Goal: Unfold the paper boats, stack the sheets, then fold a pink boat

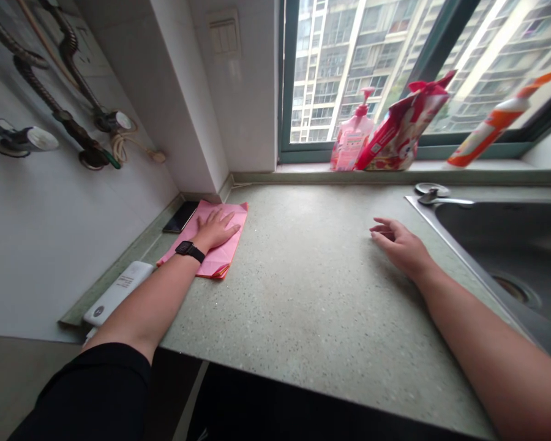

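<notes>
While the left grip (pixel 215 229) is pressed flat and open on a folded pink cloth (pixel 220 260) at the left of the desk (pixel 303 306), the right grip (pixel 397 245) is laid empty and loosely curled, just beside a steel sink (pixel 509 245) at right.

From my screen, the pink cloth (pixel 223 257) looks soft and matt, the speckled stone table (pixel 303 300) finely grained, the steel sink (pixel 500 239) smooth and glossy.
</notes>
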Demonstrator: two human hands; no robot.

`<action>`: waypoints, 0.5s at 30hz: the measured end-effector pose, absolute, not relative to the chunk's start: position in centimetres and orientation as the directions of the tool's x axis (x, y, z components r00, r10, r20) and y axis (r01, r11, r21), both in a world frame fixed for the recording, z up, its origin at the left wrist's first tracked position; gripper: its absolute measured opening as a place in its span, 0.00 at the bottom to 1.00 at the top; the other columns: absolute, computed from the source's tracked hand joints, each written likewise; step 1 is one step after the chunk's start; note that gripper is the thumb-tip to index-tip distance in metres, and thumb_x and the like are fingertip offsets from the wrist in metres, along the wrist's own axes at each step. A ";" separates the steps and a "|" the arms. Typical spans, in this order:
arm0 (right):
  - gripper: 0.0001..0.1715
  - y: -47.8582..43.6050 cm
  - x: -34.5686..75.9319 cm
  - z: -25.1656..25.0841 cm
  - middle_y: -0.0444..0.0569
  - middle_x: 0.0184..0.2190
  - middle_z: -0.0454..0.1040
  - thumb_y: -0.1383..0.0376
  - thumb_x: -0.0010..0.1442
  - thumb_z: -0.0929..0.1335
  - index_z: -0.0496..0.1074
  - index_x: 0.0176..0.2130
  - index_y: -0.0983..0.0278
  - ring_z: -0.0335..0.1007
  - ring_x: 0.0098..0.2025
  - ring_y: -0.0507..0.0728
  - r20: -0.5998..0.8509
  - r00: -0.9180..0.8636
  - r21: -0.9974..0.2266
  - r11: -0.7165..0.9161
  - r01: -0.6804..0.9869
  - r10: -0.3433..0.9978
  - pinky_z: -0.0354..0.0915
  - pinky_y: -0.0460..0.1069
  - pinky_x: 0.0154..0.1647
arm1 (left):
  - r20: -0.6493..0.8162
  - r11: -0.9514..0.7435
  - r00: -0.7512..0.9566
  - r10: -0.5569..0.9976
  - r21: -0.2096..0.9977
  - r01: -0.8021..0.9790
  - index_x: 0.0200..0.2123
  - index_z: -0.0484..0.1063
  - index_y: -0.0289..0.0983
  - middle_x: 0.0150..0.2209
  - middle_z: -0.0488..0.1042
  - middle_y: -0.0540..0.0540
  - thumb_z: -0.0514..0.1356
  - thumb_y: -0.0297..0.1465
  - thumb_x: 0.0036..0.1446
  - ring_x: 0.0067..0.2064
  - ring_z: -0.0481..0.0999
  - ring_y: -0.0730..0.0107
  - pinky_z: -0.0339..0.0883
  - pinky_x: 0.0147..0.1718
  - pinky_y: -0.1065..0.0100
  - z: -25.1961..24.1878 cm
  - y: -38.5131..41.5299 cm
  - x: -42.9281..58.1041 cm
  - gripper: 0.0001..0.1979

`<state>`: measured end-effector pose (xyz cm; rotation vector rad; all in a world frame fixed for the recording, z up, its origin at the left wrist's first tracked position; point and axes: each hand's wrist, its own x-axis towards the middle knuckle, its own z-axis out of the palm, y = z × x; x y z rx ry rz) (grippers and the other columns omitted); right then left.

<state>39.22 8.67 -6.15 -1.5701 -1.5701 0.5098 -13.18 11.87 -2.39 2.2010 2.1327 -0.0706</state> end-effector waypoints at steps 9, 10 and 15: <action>0.29 8.4 39.7 -6.3 0.56 0.48 0.85 0.50 0.62 0.71 0.76 0.60 0.56 0.83 0.51 0.69 0.276 0.119 -0.745 0.134 0.654 0.954 0.78 0.66 0.56 | -0.082 -0.055 0.063 0.995 0.094 0.994 0.81 0.51 0.54 0.84 0.40 0.40 0.48 0.67 0.67 0.83 0.38 0.30 0.34 0.71 0.19 -3.5 12.7 -14.0 0.46; 0.29 8.4 39.8 -6.3 0.55 0.48 0.85 0.50 0.62 0.71 0.76 0.60 0.56 0.83 0.51 0.69 0.278 0.123 -0.747 0.133 0.651 0.953 0.78 0.65 0.56 | -0.074 -0.057 0.065 0.995 0.095 0.994 0.81 0.52 0.54 0.84 0.40 0.40 0.48 0.67 0.67 0.82 0.38 0.30 0.34 0.71 0.19 -3.6 12.7 -14.0 0.46; 0.29 8.1 39.7 -6.1 0.56 0.48 0.85 0.50 0.62 0.71 0.76 0.59 0.57 0.83 0.50 0.69 0.268 0.131 -0.741 0.117 0.661 0.955 0.78 0.65 0.56 | -0.046 -0.068 0.072 0.996 0.091 0.993 0.80 0.53 0.55 0.84 0.42 0.42 0.48 0.67 0.67 0.82 0.38 0.28 0.36 0.72 0.20 -3.7 12.6 -14.1 0.46</action>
